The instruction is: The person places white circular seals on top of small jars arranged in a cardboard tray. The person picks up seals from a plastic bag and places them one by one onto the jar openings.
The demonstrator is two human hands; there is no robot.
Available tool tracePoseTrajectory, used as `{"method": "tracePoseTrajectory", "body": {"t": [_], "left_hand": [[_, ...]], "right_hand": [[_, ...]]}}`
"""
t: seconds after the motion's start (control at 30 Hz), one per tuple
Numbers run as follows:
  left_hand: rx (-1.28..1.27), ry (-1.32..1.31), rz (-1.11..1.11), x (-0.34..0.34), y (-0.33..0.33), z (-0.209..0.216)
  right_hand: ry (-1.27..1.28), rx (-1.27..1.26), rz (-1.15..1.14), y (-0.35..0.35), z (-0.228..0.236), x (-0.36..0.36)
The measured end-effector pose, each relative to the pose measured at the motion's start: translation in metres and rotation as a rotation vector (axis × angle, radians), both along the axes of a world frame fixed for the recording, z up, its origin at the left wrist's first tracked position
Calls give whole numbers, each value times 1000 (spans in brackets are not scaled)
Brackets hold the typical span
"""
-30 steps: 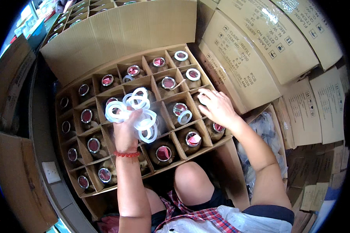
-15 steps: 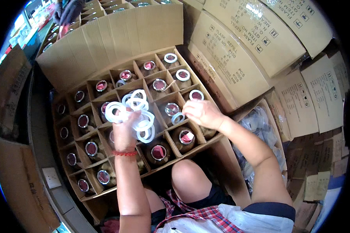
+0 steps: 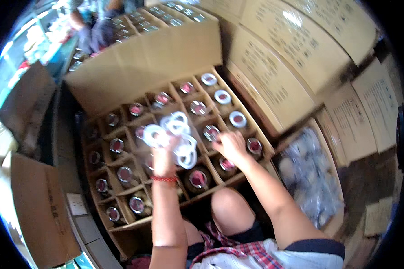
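My left hand (image 3: 164, 154) is closed around a loose bunch of white plastic rings (image 3: 179, 125), held above the middle of a divided carton (image 3: 175, 197). Glass flasks stand upright in its cells, with round silvery mouths and reddish insides. My right hand (image 3: 231, 145) is over the carton's right part, fingers curled beside the mouth of a flask (image 3: 211, 132). Blur and the hand itself hide what those fingers hold. White rings sit on three flasks along the right side, one being the ringed flask (image 3: 237, 119). The near right corner flask (image 3: 254, 146) has a bare mouth.
Behind stands another carton (image 3: 143, 62) of flasks, with a co-worker's dark-sleeved arm (image 3: 104, 31) at its left. Sealed cartons (image 3: 274, 76) are stacked on the right. Near my right arm, an open box holds clear plastic bags (image 3: 309, 170). Loose cardboard (image 3: 40, 210) stands left.
The whole view has shifted. My right hand has moved left across the cells, uncovering the corner flask; the loose ring beside the nearby flask is no longer visible. My left hand keeps the rings.
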State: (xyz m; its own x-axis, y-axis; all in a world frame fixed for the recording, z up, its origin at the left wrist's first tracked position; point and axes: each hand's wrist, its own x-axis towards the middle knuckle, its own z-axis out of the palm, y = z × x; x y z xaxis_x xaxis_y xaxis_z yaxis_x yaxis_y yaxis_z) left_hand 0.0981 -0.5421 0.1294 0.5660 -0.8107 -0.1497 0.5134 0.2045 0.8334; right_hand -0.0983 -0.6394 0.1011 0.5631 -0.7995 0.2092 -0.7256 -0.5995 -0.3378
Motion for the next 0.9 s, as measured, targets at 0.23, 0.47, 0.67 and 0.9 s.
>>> {"method": "tracePoseTrajectory", "body": {"t": [0.23, 0.47, 0.67, 0.9], "left_hand": [[-18, 68, -28, 4, 11, 14], [-25, 59, -35, -2, 3, 9], [34, 7, -42, -1, 10, 8], [27, 24, -66, -4, 7, 9]], "right_hand": [[116, -388, 49, -12, 87, -75], [161, -176, 268, 9, 30, -135], [377, -289, 173, 20, 31, -147], [430, -302, 251, 3, 32, -159]]}}
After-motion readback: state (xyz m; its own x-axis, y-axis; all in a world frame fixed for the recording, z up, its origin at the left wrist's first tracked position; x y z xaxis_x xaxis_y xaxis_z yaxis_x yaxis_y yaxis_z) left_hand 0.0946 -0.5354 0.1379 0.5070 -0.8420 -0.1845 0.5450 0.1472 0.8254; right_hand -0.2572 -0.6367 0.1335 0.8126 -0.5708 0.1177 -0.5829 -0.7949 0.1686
